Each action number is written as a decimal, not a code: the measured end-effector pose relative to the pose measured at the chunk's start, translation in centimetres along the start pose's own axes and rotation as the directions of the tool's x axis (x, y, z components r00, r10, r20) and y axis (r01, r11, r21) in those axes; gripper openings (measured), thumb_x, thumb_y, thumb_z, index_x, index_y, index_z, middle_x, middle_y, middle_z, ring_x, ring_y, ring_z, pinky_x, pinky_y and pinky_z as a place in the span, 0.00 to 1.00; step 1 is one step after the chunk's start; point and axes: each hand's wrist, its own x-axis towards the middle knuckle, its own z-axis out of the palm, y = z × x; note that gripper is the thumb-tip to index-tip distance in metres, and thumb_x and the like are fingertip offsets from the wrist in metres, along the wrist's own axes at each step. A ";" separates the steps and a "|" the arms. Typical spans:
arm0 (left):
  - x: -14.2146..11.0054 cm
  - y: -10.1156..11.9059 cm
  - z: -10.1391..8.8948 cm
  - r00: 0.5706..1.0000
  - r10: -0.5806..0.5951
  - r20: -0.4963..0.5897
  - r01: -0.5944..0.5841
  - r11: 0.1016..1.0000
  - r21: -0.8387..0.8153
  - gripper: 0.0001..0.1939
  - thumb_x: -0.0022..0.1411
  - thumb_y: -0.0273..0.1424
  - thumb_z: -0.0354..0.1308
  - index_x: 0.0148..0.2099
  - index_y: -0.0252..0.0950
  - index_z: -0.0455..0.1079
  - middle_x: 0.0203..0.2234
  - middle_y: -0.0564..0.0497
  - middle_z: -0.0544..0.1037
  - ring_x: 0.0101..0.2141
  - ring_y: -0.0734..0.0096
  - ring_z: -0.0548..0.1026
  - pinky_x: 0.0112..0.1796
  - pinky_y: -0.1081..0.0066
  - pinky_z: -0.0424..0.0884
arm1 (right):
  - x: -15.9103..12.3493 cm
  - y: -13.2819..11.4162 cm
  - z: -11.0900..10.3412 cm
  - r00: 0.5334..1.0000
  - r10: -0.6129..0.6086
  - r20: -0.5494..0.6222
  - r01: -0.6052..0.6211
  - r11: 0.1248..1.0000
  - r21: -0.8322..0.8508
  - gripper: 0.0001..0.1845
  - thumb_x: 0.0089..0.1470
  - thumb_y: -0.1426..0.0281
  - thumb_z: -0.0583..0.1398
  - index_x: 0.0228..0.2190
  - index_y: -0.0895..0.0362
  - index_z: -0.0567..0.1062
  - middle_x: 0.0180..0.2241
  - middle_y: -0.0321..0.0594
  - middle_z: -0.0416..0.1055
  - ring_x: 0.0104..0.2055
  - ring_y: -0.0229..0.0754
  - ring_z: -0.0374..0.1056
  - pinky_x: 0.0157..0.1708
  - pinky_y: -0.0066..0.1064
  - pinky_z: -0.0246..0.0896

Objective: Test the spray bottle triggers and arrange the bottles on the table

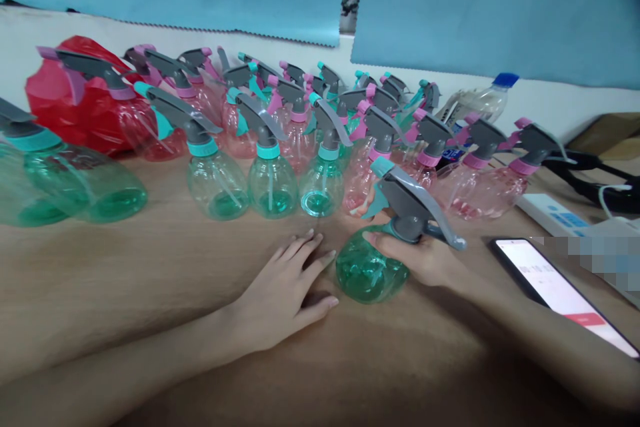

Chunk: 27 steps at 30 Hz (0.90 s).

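My right hand (425, 257) is wrapped round the neck and upper body of a green spray bottle (370, 273) with a grey and teal trigger head. The bottle leans a little, its head up and its base at or just above the tabletop; I cannot tell which. Left of it, my left hand (290, 280) lies on the wooden table (210, 373), fingers apart and holding nothing. Beyond my hands stand more green spray bottles (273, 190) with teal collars. Pink spray bottles (470, 183) with pink collars stand to their right and behind.
At the back left is a red plastic bag (75, 100). A large blue-capped bottle (480, 97) stands behind the sprayers at right. On the right lie a lit phone (550, 283), a white power strip (550, 217) and a black strap (580, 177). Blue cloth (490, 7) hangs along the back.
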 end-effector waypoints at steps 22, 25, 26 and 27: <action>0.1 0.1 -0.2 1.000 -0.002 0.014 0.002 1.000 -0.009 0.32 0.66 0.48 0.49 0.63 0.30 0.58 0.62 0.36 0.57 0.62 0.50 0.53 0.57 0.51 0.55 | -0.3 1.2 0.3 0.996 0.011 0.089 -0.024 0.988 0.151 0.26 0.50 0.73 0.58 0.51 0.48 0.67 0.41 0.39 0.76 0.37 0.43 0.75 0.43 0.41 0.70; 0.1 0.1 -0.1 1.000 -0.001 0.009 0.001 1.000 -0.006 0.32 0.66 0.48 0.48 0.63 0.31 0.58 0.62 0.37 0.57 0.62 0.50 0.53 0.57 0.51 0.55 | -0.2 1.2 0.3 0.996 -0.020 0.087 0.001 0.978 0.207 0.28 0.48 0.76 0.58 0.52 0.48 0.66 0.44 0.39 0.74 0.39 0.43 0.74 0.43 0.39 0.70; 0.1 0.1 -0.1 1.000 -0.001 0.007 0.001 1.000 -0.004 0.31 0.66 0.48 0.48 0.63 0.31 0.58 0.62 0.37 0.57 0.62 0.50 0.53 0.57 0.51 0.54 | -0.2 1.3 0.3 0.996 -0.027 0.083 0.008 0.974 0.224 0.29 0.47 0.77 0.58 0.51 0.48 0.66 0.46 0.39 0.73 0.40 0.43 0.73 0.43 0.39 0.70; 0.1 0.1 -0.1 1.000 -0.001 0.005 0.001 1.000 -0.002 0.31 0.66 0.48 0.48 0.63 0.31 0.58 0.62 0.37 0.57 0.62 0.50 0.54 0.57 0.51 0.54 | -0.3 1.3 0.3 0.996 -0.029 0.080 0.009 0.972 0.235 0.29 0.47 0.78 0.59 0.51 0.48 0.66 0.48 0.40 0.71 0.41 0.42 0.73 0.43 0.38 0.70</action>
